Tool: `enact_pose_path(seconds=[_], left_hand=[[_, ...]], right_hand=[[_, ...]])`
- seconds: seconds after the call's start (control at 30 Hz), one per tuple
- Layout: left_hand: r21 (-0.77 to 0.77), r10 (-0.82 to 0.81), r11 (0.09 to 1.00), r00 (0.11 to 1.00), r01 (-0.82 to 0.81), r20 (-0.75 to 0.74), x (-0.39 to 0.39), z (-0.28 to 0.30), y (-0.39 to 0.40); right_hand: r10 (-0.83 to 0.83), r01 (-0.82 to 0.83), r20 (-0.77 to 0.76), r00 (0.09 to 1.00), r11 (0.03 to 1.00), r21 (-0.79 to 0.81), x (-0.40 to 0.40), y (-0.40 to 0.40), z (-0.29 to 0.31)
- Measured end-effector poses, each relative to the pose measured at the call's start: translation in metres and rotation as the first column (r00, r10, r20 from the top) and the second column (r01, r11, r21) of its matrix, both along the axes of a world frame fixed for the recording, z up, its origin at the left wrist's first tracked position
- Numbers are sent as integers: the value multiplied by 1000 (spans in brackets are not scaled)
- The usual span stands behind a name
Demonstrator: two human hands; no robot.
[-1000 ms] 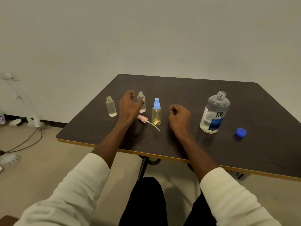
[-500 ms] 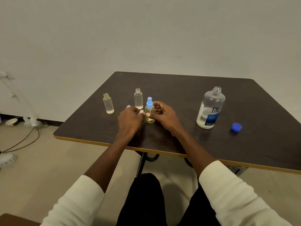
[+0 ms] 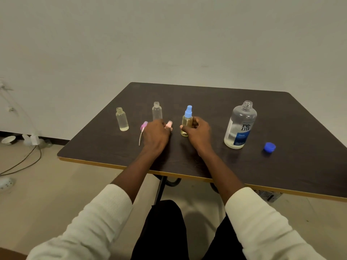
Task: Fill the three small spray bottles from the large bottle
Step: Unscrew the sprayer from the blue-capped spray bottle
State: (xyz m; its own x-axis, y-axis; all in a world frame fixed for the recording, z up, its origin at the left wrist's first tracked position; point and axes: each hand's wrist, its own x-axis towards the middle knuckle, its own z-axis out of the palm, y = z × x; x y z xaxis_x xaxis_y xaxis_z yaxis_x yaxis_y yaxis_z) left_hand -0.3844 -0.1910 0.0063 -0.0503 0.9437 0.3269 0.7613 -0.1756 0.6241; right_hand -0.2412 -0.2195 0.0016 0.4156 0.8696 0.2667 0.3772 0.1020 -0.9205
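Note:
Three small bottles stand on the dark table (image 3: 281, 175). The left small bottle (image 3: 122, 120) and the middle small bottle (image 3: 157, 112) are uncapped. My right hand (image 3: 198, 133) grips the third small bottle (image 3: 186, 124), which holds yellowish liquid and wears a blue spray cap. My left hand (image 3: 156, 135) rests on the table over two loose spray caps: a purple spray cap (image 3: 143, 126) with its tube trailing toward me and a pink spray cap (image 3: 169, 124) at my fingers. The large clear bottle (image 3: 240, 126) stands open at the right, partly filled.
The large bottle's blue cap (image 3: 269, 147) lies on the table at the far right. Cables (image 3: 24, 162) and small white items (image 3: 7, 140) lie on the floor to the left, beyond the table's front edge.
My right hand moved the blue-capped bottle to the right, away from my left hand. My left hand now lies flat over the pink and purple spray caps.

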Motion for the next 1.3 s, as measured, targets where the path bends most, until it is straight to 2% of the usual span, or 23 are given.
enact_pose_path(seconds=[0.2,0.4,0.53,0.63,0.7,0.8,0.87,1.03,1.2,1.3], left_hand=[[52,100,994,991,-96,-90,10,-1,8],[146,89,986,994,-78,-69,14,-1,-6],[408,-109,912,985,45,135,14,1,-19],[484,-296,862,925,151,239,24,3,-28],[463,-388,859,869,219,308,37,2,-32],[280,-489,872,748,403,449,62,4,-35],[188,-532,833,657,521,535,78,6,-33],[182,-579,798,647,574,496,92,4,-21],[260,-616,775,599,576,512,86,-4,-19],[276,-609,785,608,555,510,86,-4,-19]], right_hand=[[4,-4,-2,1000,1000,3,1,0,-2],[31,-31,-9,999,999,-8,2,1,-3],[96,-100,-76,993,994,-52,10,-4,-1],[169,-177,-95,981,981,-84,26,-14,0],[224,-231,-75,972,968,-96,39,-22,1],[287,-286,-3,958,953,-95,59,-32,3],[300,-298,3,954,951,-84,67,-36,4],[299,-298,12,954,953,-60,69,-39,1],[250,-247,42,967,967,-64,68,-36,-3],[284,-282,2,959,954,-97,70,-35,-2]])
